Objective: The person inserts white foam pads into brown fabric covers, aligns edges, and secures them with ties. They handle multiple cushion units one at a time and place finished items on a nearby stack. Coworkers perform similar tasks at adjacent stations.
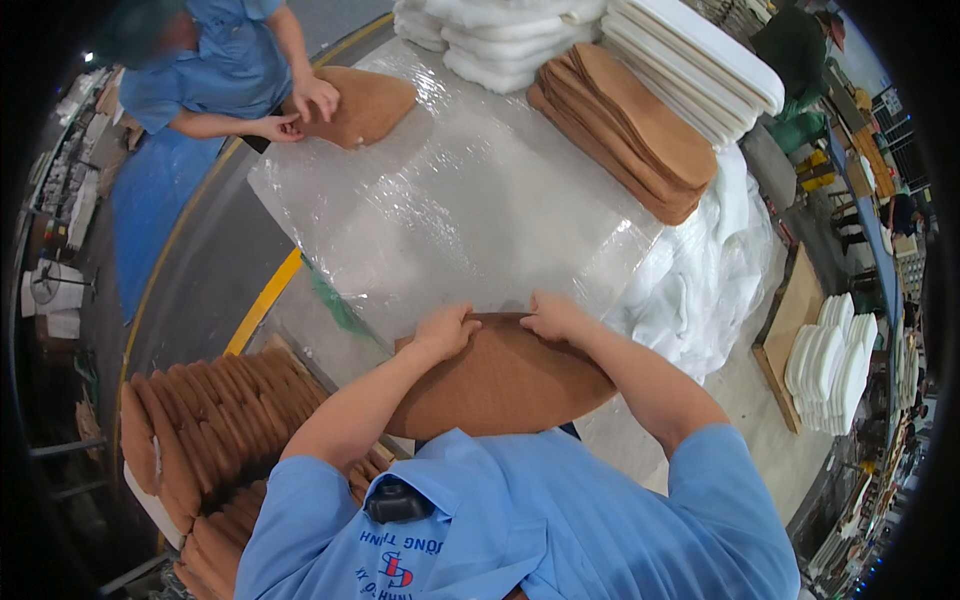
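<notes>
Fingers of my left hand [448, 330] and right hand [553, 316] pinch closed on the brown piece [500, 385]; edge alignment appears underway; next move likely requires even tension.

A light blue shirt [630, 510] covers the torso, its short sleeves [735, 490] loose, its collar [440, 475] folded. A small, rounded black device [397, 502] sits at the collar; dark blue lettering [428, 545] flanks a red-and-blue emblem [396, 569]. The left hand [447, 331] and right hand [556, 317] are bare.
</notes>
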The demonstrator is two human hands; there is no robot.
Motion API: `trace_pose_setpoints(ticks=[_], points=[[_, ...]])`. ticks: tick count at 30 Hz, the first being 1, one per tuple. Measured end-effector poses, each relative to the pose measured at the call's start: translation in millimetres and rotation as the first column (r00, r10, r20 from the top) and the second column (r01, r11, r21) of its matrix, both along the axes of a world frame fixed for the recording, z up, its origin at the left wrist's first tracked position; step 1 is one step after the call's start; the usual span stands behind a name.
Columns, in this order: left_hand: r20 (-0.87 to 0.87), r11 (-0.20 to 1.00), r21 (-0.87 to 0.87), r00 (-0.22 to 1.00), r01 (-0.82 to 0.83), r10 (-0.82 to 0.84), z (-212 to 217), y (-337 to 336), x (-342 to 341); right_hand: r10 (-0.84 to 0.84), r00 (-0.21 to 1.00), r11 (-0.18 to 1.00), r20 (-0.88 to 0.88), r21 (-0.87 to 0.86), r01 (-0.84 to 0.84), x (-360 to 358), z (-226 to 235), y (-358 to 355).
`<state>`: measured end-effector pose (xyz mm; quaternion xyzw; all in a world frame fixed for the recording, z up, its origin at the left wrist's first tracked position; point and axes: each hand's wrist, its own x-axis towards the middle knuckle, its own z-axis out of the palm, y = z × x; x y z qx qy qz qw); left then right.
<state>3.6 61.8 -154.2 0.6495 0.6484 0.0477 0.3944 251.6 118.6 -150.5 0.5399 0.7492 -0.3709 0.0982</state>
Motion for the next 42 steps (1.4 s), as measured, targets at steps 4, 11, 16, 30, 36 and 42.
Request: trace_pose_setpoints(ticks=[4,11,16,30,36,42], points=[[0.079,0.992,-0.119,0.996,0.041,-0.031,-15.9,5.7,-20.1,0.071,0.992,0.94,0.108,-0.341,-0.03,-27.3,-12.2,27.1],[-0.14,0.997,-0.039,0.988,0.062,-0.067,-13.9,-4.6,-3.5,-0.264,0.953,0.964,-0.15,-0.037,0.262,-30.7,-28.6,2.2],[-0.188,0.981,0.196,0.981,-0.001,0.038,-37.2,-12.5,-1.0,-0.327,0.927,0.944,-0.185,-0.008,0.331,-32.9,-30.5,-1.5],[-0.082,0.989,-0.074,0.988,0.128,-0.134,-2.3,-6.4,-43.2,0.185,0.974,0.978,-0.132,-0.077,-0.196,1.3,-21.1,37.6],[-0.261,0.995,0.082,0.965,0.054,-0.03,-25.2,-23.7,-31.4,-0.106,0.963,0.99,-0.247,0.061,0.125,1.3,-34.6,9.5],[-0.278,0.986,0.164,0.961,0.028,0.018,-37.0,-24.2,-31.3,-0.067,0.958,0.981,-0.278,0.155,0.114,0.0,-42.8,11.5]])
